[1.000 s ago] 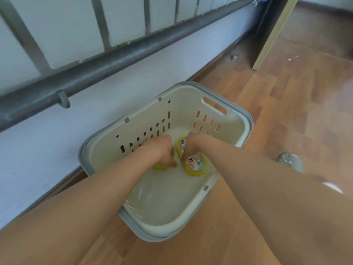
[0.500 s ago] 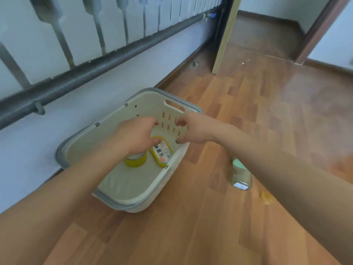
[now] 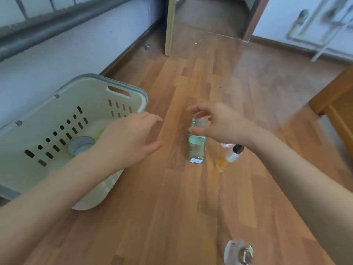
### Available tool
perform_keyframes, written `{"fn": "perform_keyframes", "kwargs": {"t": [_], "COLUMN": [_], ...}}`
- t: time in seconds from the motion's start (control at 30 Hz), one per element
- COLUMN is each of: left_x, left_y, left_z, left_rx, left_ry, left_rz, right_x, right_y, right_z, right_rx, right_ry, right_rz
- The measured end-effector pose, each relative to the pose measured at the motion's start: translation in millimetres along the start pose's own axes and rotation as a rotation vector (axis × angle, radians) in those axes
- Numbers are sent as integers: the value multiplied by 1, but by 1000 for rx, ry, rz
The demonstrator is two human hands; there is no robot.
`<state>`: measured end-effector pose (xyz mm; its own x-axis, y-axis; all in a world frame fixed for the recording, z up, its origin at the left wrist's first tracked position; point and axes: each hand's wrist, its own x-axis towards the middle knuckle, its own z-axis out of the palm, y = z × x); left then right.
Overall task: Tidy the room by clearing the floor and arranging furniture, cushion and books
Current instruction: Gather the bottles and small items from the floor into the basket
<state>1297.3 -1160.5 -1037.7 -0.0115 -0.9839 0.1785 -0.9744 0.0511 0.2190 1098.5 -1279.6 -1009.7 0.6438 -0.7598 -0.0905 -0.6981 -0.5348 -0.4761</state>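
Fingers of the right hand hang spread, empty, above the clear bottle right of the basket; better pinch its cap squarely.

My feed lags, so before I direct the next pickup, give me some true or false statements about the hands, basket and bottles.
1. The right hand hovers open over the clear square bottle of pale green liquid. True.
2. The left hand grips a bottle. False: it is open and empty, beside the cream plastic basket with a grey rim.
3. The small amber dropper bottle lies on the wooden floor. True.
4. The basket is empty. False: a yellow-green round container with a grey top lies inside.
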Motion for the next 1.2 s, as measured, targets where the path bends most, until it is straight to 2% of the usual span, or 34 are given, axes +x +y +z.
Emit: {"fn": "perform_keyframes", "kwargs": {"t": [0.2,0.33,0.6,0.8,1.2], "left_x": [-3,-22,-44,-54,-75], "left_y": [42,80,132,158,173], "left_z": [30,53,91,126,195], "left_rx": [-96,-140,-235,-297,-328], "left_ry": [-87,-170,-345,-566,-816], "left_rz": [109,252,415,438,473], "right_x": [-38,-66,-101,-103,-79], "right_y": [41,72,124,155,185], "right_z": [-18,-27,-13,26,83], "right_rx": [64,155,307,427,548], "right_ry": [88,176,304,243,134], "right_rz": [82,145,251,342,374]}}
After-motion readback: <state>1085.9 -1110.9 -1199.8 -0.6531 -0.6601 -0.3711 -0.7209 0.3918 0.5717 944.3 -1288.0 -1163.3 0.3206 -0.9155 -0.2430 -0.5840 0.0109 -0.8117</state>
